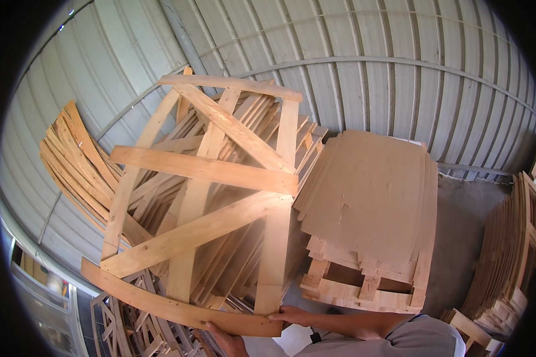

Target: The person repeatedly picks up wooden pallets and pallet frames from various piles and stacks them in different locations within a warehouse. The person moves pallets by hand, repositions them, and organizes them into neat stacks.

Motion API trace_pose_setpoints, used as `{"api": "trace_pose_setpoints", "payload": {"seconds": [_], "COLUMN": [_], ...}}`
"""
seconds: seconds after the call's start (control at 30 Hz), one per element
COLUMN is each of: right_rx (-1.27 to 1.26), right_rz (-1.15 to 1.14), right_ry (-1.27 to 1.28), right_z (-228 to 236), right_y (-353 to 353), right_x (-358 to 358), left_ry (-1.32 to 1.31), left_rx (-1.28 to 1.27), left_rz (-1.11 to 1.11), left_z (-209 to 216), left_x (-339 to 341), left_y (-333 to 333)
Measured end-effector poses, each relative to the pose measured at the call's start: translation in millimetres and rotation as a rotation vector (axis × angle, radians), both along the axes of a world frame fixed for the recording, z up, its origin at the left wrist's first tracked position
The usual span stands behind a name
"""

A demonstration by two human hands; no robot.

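A large wooden frame (208,171) of nailed planks, with three vertical boards, three crosswise boards and two diagonal braces, stands tilted in front of me. My left hand (226,343) grips the bottom edge of its lowest board (173,308), the thumb on top and the other fingers hidden underneath. Near that board's right end, my right hand (293,316) is closed on the board as well, its arm reaching in from the right. Behind the frame, many similar frames (244,119) lean in a stack, partly seen through its gaps.
A pile of brown sheets (375,196) lies on a wooden pallet (369,291) to the right. Curved loose planks (77,160) lean at the left. More stacked boards (503,238) stand far right. Wooden frames (137,321) lie at lower left. Corrugated metal walls (369,35) enclose the back.
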State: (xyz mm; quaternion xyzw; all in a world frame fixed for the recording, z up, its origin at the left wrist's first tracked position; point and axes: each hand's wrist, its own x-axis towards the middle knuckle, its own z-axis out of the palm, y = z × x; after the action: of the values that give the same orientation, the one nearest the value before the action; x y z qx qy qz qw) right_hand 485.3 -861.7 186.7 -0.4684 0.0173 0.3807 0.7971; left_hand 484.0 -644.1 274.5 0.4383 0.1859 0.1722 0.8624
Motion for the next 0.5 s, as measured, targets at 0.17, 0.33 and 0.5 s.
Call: {"api": "trace_pose_setpoints", "payload": {"seconds": [0.17,0.33,0.5], "right_rx": [-0.229,-0.767,-0.788], "right_rz": [-0.041,-0.178,-0.456], "right_ry": [-0.118,-0.605,-0.817], "right_z": [5.8,52.1,124.0], "right_y": [-26.6,-92.9,-111.0], "right_x": [10.6,43.9,122.7], "left_ry": [0.018,-0.029,-0.009], "left_rx": [0.039,0.004,0.04], "left_rz": [0.049,0.035,0.028], "left_z": [6.6,1.3,-3.6], "left_x": [-0.9,0.5,0.7], "left_y": [-3.9,-2.8,-1.5]}}
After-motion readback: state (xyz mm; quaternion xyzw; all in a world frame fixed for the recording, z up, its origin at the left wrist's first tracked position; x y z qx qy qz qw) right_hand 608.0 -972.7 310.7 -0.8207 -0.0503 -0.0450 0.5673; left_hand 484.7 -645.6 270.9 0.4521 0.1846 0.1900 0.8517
